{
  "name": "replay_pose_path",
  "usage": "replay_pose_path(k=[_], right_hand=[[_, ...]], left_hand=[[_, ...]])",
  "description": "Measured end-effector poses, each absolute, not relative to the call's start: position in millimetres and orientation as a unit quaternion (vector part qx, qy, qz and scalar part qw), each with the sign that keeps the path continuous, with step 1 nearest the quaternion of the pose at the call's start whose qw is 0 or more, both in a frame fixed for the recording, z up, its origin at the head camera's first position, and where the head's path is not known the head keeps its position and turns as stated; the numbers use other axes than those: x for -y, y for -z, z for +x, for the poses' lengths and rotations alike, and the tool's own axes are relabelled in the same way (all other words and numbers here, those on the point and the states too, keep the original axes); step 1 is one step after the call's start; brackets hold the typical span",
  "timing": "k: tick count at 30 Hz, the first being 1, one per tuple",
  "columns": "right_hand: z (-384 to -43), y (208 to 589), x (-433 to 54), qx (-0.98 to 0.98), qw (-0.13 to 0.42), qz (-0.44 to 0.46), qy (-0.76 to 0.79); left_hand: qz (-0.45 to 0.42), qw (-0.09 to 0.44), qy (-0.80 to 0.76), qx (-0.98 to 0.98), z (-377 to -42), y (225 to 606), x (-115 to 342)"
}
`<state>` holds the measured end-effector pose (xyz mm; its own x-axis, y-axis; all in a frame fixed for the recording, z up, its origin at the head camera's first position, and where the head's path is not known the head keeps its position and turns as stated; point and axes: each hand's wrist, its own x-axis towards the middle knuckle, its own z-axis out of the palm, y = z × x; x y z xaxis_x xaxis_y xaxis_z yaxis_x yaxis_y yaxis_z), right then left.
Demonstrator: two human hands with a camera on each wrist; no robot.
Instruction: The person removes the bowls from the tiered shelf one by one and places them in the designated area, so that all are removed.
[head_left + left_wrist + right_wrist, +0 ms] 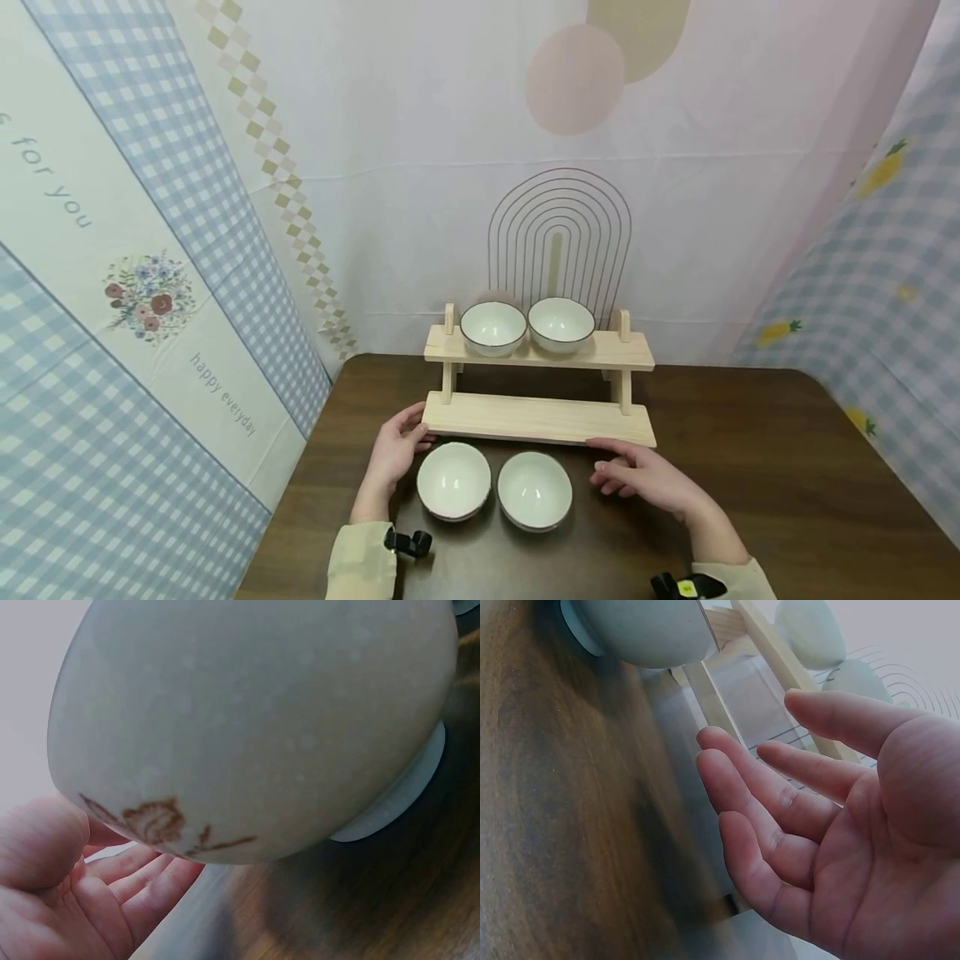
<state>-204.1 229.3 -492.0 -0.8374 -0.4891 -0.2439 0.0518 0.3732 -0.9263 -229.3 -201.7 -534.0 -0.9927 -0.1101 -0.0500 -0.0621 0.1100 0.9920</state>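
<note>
A two-tier wooden rack (538, 418) stands on the table, with two white bowls, the left one (493, 327) and the right one (562, 323), side by side on its upper shelf. Two more white bowls, the left one (453, 481) and the right one (535, 492), sit in front of it. My left hand (396, 448) is at the left end of the lower shelf, fingers loosely extended beside the near left bowl (255, 727), which hides part of them in the left wrist view. My right hand (651, 477) reaches its index fingertip to the shelf's front edge, other fingers loosely bent around nothing.
The brown wooden table (757, 450) extends to both sides of the rack. Behind it hangs a pale printed cloth (420, 233), with blue checked cloths (142, 100) at the left and right. Black wrist straps with devices (408, 543) sit at both sleeves.
</note>
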Motion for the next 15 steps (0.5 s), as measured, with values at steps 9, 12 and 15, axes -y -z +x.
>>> replay_pose_path(k=[9,12,15], right_hand=[[-211,482,-233,-0.816,0.239,-0.152,0.504],[-216,478,-235,-0.826,0.233,-0.166,0.486],[-222,472,-236,-0.833,0.222,-0.183,0.472]], left_hand=[[0.053,0.023,0.666,0.744,-231,535,200],[0.052,0.019,0.667,0.743,-231,534,201],[0.049,0.014,0.660,0.749,-232,532,203]])
